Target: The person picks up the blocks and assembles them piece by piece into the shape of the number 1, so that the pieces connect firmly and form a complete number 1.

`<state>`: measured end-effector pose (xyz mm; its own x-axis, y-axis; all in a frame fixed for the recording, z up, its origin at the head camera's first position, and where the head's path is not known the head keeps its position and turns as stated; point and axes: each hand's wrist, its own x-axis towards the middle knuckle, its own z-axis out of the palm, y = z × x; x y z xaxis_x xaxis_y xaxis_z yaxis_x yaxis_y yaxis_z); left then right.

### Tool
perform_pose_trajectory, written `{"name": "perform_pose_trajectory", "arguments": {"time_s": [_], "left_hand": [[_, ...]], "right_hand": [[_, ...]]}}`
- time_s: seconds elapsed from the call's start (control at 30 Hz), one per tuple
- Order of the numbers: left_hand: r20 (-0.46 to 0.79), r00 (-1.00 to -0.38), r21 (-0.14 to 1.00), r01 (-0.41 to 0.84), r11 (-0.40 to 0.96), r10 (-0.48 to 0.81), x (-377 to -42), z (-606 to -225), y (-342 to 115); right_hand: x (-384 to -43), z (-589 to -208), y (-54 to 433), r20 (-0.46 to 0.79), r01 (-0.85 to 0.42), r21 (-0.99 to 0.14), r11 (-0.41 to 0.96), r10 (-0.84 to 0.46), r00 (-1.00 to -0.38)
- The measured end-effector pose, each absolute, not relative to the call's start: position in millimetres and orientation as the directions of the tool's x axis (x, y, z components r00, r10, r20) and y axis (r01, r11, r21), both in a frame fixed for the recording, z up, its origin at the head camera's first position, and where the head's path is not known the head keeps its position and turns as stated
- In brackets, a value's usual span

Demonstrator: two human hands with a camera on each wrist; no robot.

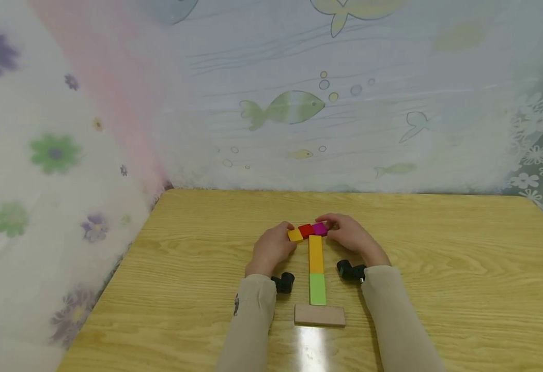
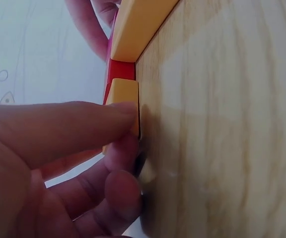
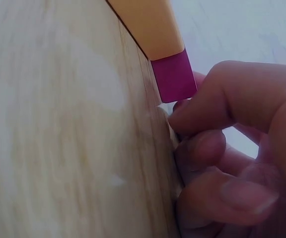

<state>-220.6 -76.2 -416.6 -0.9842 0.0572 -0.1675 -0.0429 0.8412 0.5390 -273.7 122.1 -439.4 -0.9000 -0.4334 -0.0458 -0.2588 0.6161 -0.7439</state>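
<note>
Three small blocks lie side by side in a slanting row: yellow (image 1: 295, 236), red (image 1: 306, 230) and magenta (image 1: 319, 229). My left hand (image 1: 273, 248) grips the yellow block at the row's left end, its thumb (image 2: 110, 116) against the near face. Around the right end curls my right hand (image 1: 351, 236), with a finger behind the magenta block and the thumb by its near right corner. Below the row, a long orange block (image 1: 315, 254) and a light green block (image 1: 317, 289) form a straight column. A plain wooden block (image 1: 320, 315) lies crosswise at the column's near end.
The blocks lie on a wood-grain table (image 1: 197, 268). Black wrist devices (image 1: 284, 283) sit beside the forearms, inside the column's left and right. A patterned curtain (image 1: 271, 155) with fish hangs behind the table's far edge, and a flowered one stands along the left.
</note>
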Motion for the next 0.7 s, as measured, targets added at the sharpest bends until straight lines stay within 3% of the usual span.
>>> {"name": "perform_pose_trajectory", "arguments": {"time_s": [0.3,0.5,0.6,0.7], "left_hand": [[-0.192,-0.975,0.618,-0.027,0.786,0.117,-218.2,-419.5,-89.8],[-0.059,-0.998,0.61,-0.006,0.792,0.038,-220.3,-424.0,-99.0],[0.016,-0.999,0.588,0.036,0.808,0.033,-221.9,-420.4,-100.0],[0.032,-0.998,0.573,0.061,0.817,0.052,-220.3,-413.8,-97.9]], "right_hand": [[-272.9,-443.7,127.9,-0.047,-0.242,-0.781,0.576,-0.44,-0.897],[-269.3,-448.3,132.1,-0.122,-0.094,-0.871,0.483,-0.398,-0.909],[-266.8,-445.0,134.1,-0.135,-0.086,-0.85,0.52,-0.372,-0.918],[-260.4,-439.6,139.9,-0.107,-0.164,-0.752,0.639,-0.363,-0.926]]}}
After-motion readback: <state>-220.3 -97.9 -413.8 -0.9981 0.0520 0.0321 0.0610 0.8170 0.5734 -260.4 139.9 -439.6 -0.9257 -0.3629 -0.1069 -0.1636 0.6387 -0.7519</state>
